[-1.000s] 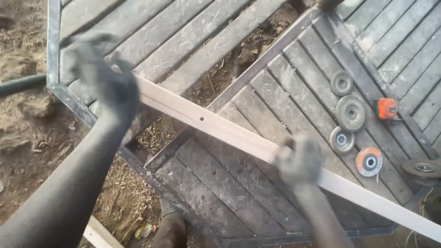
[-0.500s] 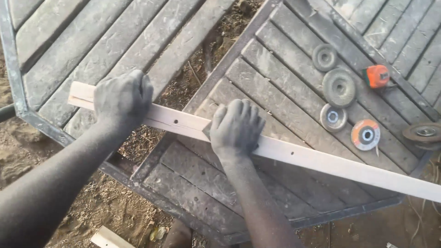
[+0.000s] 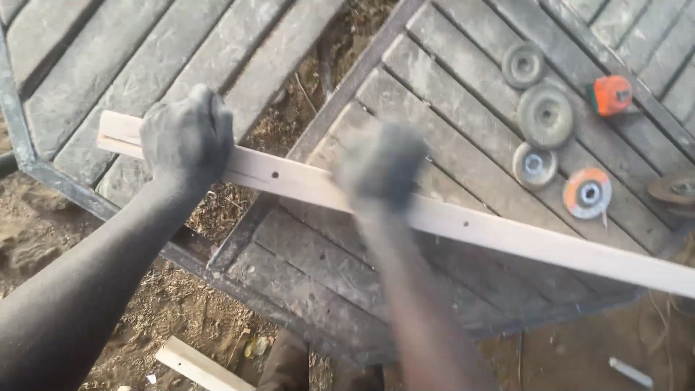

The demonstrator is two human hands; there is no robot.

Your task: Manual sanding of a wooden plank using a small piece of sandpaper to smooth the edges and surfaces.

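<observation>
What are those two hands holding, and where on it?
A long pale wooden strip. The left hand has its grip shut around it near the left end; the right hand, blurred, sits on it farther along, near its middle.

Two bare hands: left hand (image 3: 187, 137), right hand (image 3: 380, 168), blurred. One long pale wooden batten (image 3: 507, 233). Two slatted grey wooden panels in metal frames (image 3: 94, 65) (image 3: 449, 108). Four round grinder discs: three grey (image 3: 523, 64) (image 3: 544, 116) (image 3: 533, 165), one orange-faced (image 3: 587, 193). One orange tape measure (image 3: 612, 95). One short pale wood offcut (image 3: 199, 367).
</observation>
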